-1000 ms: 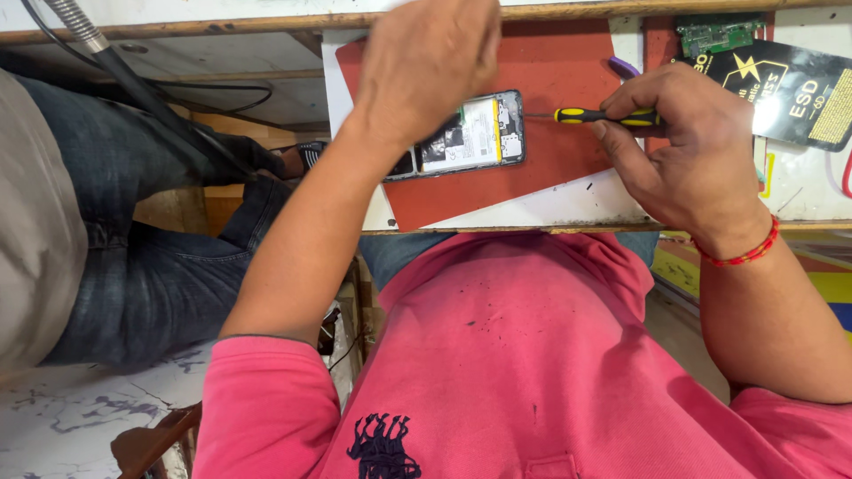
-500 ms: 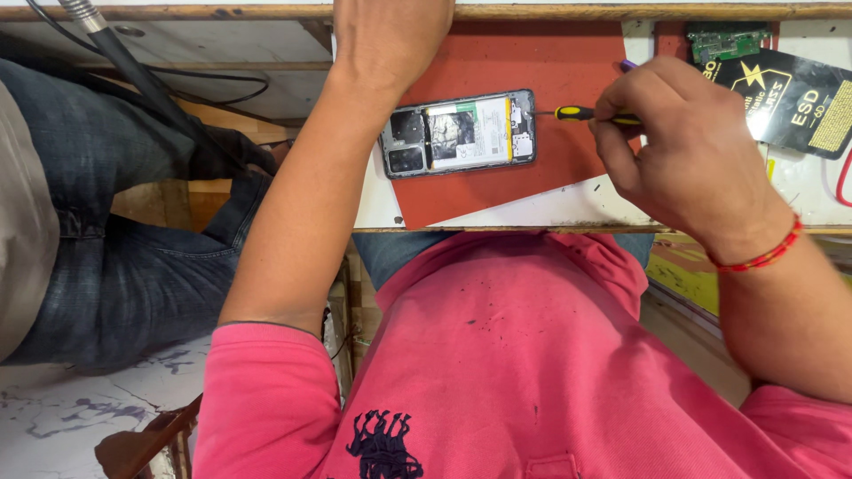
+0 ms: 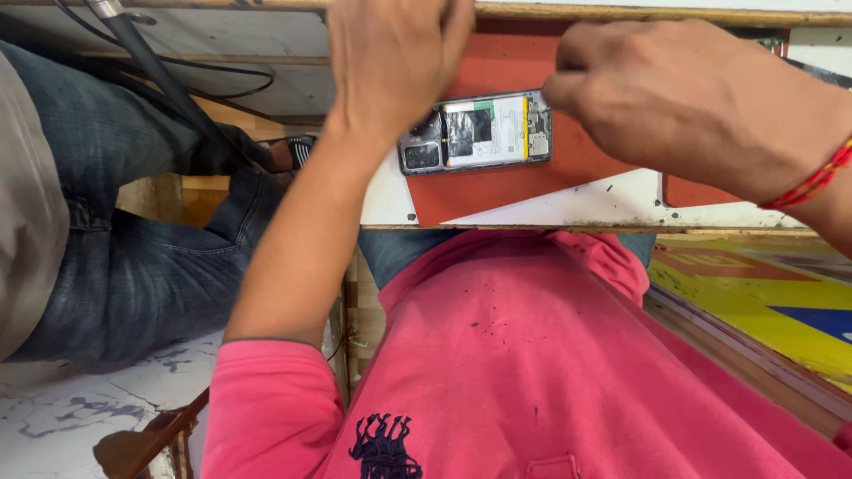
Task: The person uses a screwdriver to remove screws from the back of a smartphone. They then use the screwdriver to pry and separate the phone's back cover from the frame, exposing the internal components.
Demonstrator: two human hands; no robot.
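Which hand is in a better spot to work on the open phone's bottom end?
Probably the right hand: its fingertips sit at that end of the phone. The left hand rests near the camera end.

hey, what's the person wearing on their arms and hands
Both hands are bare, no gloves. The left hand comes from an arm with a short pink sleeve ending above the elbow. The right hand has a thin red thread band around the wrist; its sleeve is out of view.

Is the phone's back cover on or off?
Off. The phone lies on the red mat with battery and camera parts exposed.
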